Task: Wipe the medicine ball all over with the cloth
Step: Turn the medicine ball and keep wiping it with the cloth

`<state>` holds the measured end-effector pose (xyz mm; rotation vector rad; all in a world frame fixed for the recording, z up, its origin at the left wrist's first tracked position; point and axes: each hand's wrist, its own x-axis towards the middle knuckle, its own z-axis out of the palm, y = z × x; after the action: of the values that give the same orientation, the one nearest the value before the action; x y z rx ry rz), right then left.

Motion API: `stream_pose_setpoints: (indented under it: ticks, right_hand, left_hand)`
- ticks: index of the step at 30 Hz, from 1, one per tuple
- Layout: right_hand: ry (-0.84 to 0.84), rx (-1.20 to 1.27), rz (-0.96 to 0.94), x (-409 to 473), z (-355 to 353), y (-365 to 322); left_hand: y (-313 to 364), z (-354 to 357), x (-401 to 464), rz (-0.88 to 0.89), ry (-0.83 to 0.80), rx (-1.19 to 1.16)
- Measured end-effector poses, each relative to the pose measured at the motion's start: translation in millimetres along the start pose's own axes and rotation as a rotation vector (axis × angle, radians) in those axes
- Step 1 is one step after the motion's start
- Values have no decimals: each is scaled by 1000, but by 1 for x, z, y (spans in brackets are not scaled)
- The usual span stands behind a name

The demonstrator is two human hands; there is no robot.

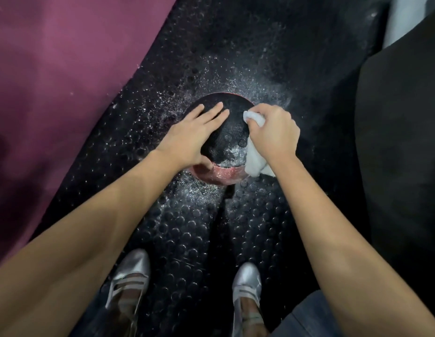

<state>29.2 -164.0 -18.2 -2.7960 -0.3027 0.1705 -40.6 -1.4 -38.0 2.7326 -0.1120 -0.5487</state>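
A black medicine ball point(229, 132) with a red band near its lower edge sits on the studded black floor mat. White powder speckles its near side. My left hand point(194, 135) lies flat on the ball's left side, fingers straight and spread, the thumb down by the red band. My right hand point(274, 132) grips a bunched white cloth point(254, 161) against the ball's right side. One corner of the cloth pokes out above my fingers, and the rest hangs below my wrist.
White powder is scattered on the studded rubber mat point(187, 227) around the ball. A purple surface point(53, 81) rises at the left. A dark padded object point(403, 142) stands at the right. My feet in silver shoes point(131, 283) stand just behind the ball.
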Motion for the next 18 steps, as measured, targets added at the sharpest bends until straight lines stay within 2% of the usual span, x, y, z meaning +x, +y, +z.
stream_pose_setpoints:
  ticks: [6,10,12,15,18]
  right_hand:
    - [109,-106,-184,-33,7,-5]
    - [106,-124,-71,-26,4,-3]
    - [101,-181,-105,-29,5,-11]
    - [117,-210,-251,-46,12,-9]
    - [149,-212,-208,-41,8,-4]
  left_hand:
    - [-3,0,-1,-30,37,-21]
    - [7,4,-2,-43,44,30]
    - [9,3,1,-66,49,32]
    - [7,3,1,-90,51,-13]
    - [11,5,-1,-97,54,-8]
